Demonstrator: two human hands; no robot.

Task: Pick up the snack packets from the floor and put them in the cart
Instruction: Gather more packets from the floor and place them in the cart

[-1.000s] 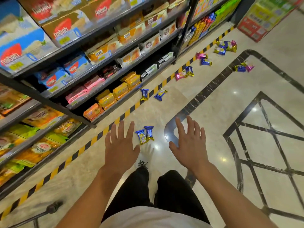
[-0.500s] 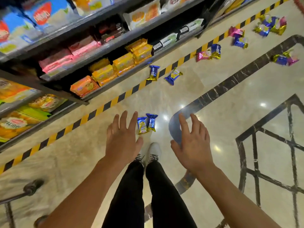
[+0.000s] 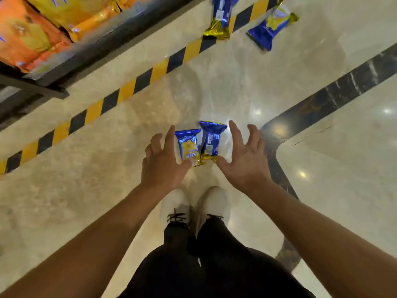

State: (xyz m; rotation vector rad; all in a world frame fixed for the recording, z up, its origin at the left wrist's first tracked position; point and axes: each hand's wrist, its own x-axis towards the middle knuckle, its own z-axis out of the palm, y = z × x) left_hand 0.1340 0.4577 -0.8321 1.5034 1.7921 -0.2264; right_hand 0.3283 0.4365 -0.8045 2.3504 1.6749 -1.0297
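Observation:
Two blue and gold snack packets lie side by side on the marble floor just beyond my shoes: the left packet (image 3: pixel 188 147) shows a yellow picture, the right packet (image 3: pixel 211 140) shows its back. My left hand (image 3: pixel 164 163) reaches down beside the left packet, fingers spread, thumb tip at its lower corner. My right hand (image 3: pixel 243 157) flanks the right packet, fingers spread, thumb near its lower edge. Neither hand grips a packet. Two more blue packets lie farther off, one (image 3: pixel 220 17) on the striped tape, one (image 3: pixel 271 24) to its right. The cart is out of view.
A dark shelf base (image 3: pixel 90 46) with orange and yellow snack bags (image 3: pixel 28 39) runs along the upper left. Yellow and black hazard tape (image 3: pixel 129 91) crosses the floor diagonally. A dark marble inlay band (image 3: pixel 335 93) runs at right. My white shoes (image 3: pixel 194 205) stand below the packets.
I have bent lower, so the floor and packets look much closer. Both hands dropped and closed in on either side of the two nearest packets.

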